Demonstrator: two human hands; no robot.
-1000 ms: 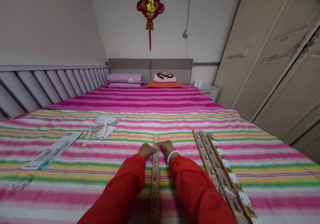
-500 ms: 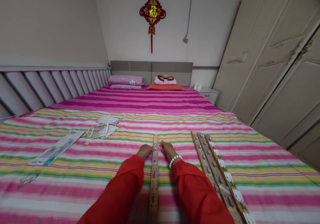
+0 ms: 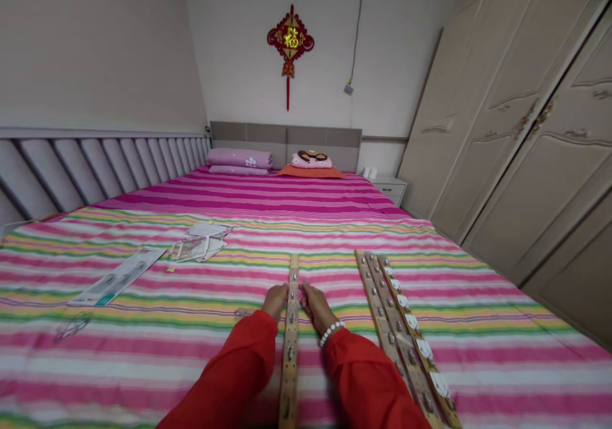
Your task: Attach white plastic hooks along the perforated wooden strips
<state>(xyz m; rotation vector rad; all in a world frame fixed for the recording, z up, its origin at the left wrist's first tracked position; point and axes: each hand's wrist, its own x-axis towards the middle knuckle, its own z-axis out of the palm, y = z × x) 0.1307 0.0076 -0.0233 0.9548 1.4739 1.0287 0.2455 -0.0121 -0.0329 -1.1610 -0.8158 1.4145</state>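
A long, narrow wooden strip (image 3: pixel 289 333) with small holes and a row of small metal fittings lies on the striped bedsheet, pointing away from me. My left hand (image 3: pixel 275 300) is at its left edge, fingers closed on that edge. On the other side, my right hand (image 3: pixel 316 305), with a white bead bracelet (image 3: pixel 331 332) at the wrist, has its fingers curled with the tips close to the strip's right edge. Whether anything small is between those fingertips is too small to tell. Near my left wrist lies a small metal piece (image 3: pixel 241 313).
Several similar strips (image 3: pixel 382 308) lie side by side at the right, the outermost carrying white pieces (image 3: pixel 412 322). To the left are a flat package (image 3: pixel 119 277), white packets (image 3: pixel 201 245) and a tangle of thin wire or cord (image 3: pixel 72 326). Pillows (image 3: pixel 239 159) rest by the headboard.
Both hands have come slightly nearer to me along the wooden strip. The view has shifted a little, and the small metal piece by my left wrist now shows.
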